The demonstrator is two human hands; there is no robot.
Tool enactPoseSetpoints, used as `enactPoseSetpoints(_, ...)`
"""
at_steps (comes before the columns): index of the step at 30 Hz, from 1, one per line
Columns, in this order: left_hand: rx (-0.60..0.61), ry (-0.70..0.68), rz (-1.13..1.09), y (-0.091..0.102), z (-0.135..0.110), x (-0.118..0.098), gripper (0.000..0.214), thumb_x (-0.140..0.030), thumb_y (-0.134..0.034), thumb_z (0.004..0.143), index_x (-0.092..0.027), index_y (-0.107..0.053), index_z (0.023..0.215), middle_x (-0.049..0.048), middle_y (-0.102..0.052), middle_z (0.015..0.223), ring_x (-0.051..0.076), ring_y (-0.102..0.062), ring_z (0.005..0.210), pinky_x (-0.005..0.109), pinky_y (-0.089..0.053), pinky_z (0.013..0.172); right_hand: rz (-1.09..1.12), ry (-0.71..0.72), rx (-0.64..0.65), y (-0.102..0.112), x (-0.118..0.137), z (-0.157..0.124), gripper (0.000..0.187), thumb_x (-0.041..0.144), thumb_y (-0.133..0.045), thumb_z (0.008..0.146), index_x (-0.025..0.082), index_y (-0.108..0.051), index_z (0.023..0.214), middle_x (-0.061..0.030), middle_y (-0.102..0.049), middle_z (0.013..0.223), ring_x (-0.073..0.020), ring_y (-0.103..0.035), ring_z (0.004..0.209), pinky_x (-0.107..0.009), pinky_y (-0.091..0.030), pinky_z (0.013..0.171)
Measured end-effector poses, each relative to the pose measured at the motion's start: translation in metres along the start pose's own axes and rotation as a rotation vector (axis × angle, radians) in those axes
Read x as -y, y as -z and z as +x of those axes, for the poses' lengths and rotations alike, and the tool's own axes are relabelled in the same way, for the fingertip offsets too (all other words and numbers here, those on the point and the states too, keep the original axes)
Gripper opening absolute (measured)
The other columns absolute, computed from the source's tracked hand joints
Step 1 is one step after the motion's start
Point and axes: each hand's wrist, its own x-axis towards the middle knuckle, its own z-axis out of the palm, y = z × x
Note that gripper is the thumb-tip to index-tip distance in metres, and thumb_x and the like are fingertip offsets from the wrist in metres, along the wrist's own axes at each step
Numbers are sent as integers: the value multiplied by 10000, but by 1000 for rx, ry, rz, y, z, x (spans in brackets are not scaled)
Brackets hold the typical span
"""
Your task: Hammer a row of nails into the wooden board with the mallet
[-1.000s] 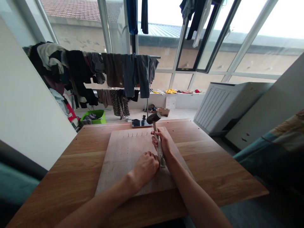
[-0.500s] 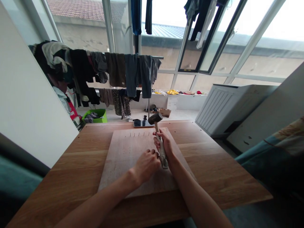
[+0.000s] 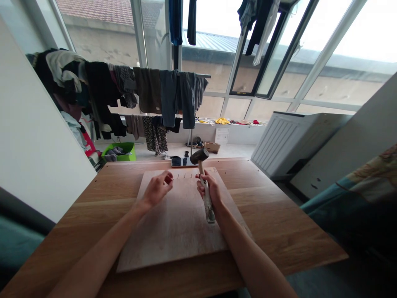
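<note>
My right hand (image 3: pixel 213 188) is wrapped round the pale, worn handle of a rubber mallet (image 3: pixel 199 156), its dark head raised at the far end above the board. My left hand (image 3: pixel 157 188) is over the far left part of a pale wooden board (image 3: pixel 173 225), fingers curled with the tips together. Whatever they may hold is too small to make out. Just right of those fingers, a row of thin nails (image 3: pixel 185 176) stands upright near the board's far edge. Part of the row is hidden behind my left hand.
The board lies on a wood-grain table (image 3: pixel 269 223). A phone (image 3: pixel 182 162) rests at the table's far edge. Beyond are a rack of hanging clothes (image 3: pixel 169 97), a green basket (image 3: pixel 128 151) and a white ribbed appliance (image 3: pixel 273 140) at the right.
My left hand has moved from the middle of the board, beside the mallet handle, forward and left to the row of nails. The right hand still holds the mallet. The view has shifted slightly.
</note>
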Motion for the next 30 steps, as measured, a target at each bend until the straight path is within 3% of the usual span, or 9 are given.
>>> enactPoseSetpoints(3, -169, 114, -79, 10, 6, 34, 190, -278, -588, 832, -211, -663, 994, 21, -741, 816, 185, -691, 714, 280, -541, 687, -59, 38, -5, -4, -2, -3, 213, 281, -631, 712, 197, -577, 900, 8, -609, 827, -34, -389, 395, -168, -279, 305)
enactPoseSetpoints(8, -171, 191, -153, 10, 8, 58, 195, -343, -616, 796, -206, -705, 902, 30, -761, 807, 204, -711, 745, 294, -578, 714, -162, 69, 15, -10, -3, -7, 193, 292, -607, 744, 196, -588, 910, -3, -627, 835, -36, -398, 381, -179, -292, 300)
enactPoseSetpoints(15, -209, 151, -84, 1, 6, 65, 121, -268, -611, 799, -216, -702, 861, 32, -760, 808, 190, -709, 715, 294, -577, 715, -206, 11, 74, -42, -9, -5, 228, 265, -617, 735, 189, -615, 951, -10, -637, 826, -50, -435, 373, -191, -321, 283)
enactPoseSetpoints(20, -180, 130, -101, 1, 4, 63, 112, -255, -605, 811, -212, -688, 873, 27, -761, 810, 180, -707, 678, 269, -565, 657, -183, -25, 141, -71, -36, -3, 346, 251, -614, 718, 187, -631, 1058, -15, -674, 826, -54, -456, 362, -183, -347, 276)
enactPoseSetpoints(24, -188, 189, -128, 4, 4, 58, 202, -234, -617, 806, -224, -658, 1004, 3, -760, 790, 168, -697, 613, 256, -556, 613, -214, -51, 168, -73, -56, -7, 460, 242, -594, 733, 198, -626, 1190, -27, -693, 865, -52, -466, 359, -180, -367, 277)
enactPoseSetpoints(30, -199, 179, -92, 6, 4, 55, 176, -216, -623, 799, -218, -641, 974, 6, -760, 795, 177, -705, 630, 258, -557, 620, -265, -74, 222, -68, -61, -13, 492, 244, -589, 747, 200, -620, 1236, -40, -708, 910, -46, -472, 359, -176, -366, 279)
